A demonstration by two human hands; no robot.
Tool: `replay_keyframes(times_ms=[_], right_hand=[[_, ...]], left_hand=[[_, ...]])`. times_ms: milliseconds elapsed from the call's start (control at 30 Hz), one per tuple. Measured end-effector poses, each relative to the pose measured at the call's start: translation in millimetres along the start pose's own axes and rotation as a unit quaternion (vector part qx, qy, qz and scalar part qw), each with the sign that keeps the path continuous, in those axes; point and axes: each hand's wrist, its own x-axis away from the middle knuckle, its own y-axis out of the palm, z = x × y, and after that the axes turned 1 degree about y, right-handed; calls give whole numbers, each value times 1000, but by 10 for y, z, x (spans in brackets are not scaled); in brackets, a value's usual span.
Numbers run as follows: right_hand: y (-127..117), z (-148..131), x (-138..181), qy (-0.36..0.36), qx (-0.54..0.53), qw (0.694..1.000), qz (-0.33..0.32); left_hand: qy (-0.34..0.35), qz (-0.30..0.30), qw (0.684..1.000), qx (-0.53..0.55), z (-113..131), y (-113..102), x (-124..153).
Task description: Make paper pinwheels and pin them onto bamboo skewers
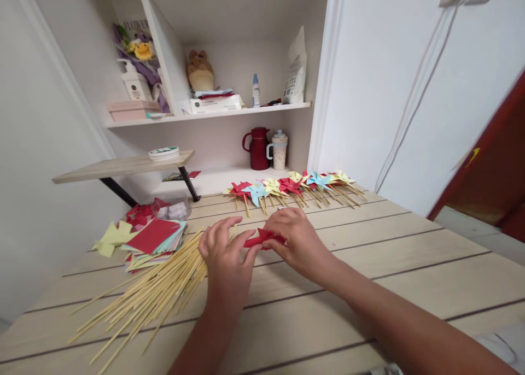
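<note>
Between my two hands, above the table, is a partly folded red paper pinwheel (267,236). My right hand (296,234) pinches it from the right, fingers over the top and thumb below. On its left point, the thumb and index finger of my left hand (228,255) close, while the other fingers curl loosely. A spread bundle of thin wooden sticks (151,293) lies just left of my left hand. Beyond my hands, a row of finished pinwheels (290,186) in red, yellow and blue rests on sticks along the table's back.
Stacked coloured paper squares (158,236) and loose yellow and red folded pieces lie at the left, beside a clear container (177,209). A small raised shelf (123,166) stands behind them. At the back are a dark red jug (259,150) and a speckled cup (279,152).
</note>
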Motion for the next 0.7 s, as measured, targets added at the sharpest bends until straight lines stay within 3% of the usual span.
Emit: replay_keyframes(times_ms=[300, 433, 500, 567, 700], right_hand=[[30, 29, 12, -43, 13, 999, -1], [17, 2, 7, -4, -53, 997, 49], [-14, 3, 3, 30, -115, 989, 83], [-45, 29, 0, 74, -190, 974, 103], [-24, 119, -7, 182, -354, 913, 92]], left_hand=[[16, -16, 999, 48, 13, -13, -13], [-70, -8, 989, 129, 37, -14, -50], [-163, -1, 965, 204, 25, -9, -68], [-268, 10, 921, 283, 1, -9, -84], [-399, -6, 822, 406, -43, -29, -100]])
